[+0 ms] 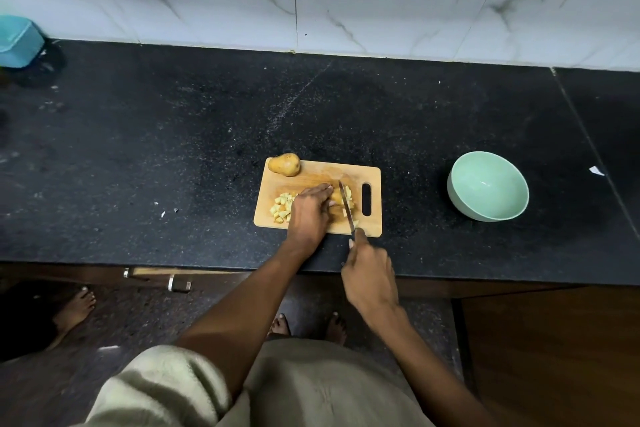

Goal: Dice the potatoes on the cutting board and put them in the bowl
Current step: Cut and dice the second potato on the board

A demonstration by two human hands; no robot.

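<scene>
- my left hand (309, 210) lies flat on the potato piece on the board (311, 180), fingers straight, pinning it down
- right hand (369, 276) is wrapped round the knife (345, 206), blade down just beside my left fingertips
- dice (282, 207) piled on the board's left, a few more right of the blade
- whole potato (284, 164) at the far-left corner
- bowl (487, 185) well off to the right, nothing in it yet

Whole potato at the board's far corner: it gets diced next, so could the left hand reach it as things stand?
Probably yes: the left hand rests close by, and bare cutting board lies between it and the whole potato.
</scene>
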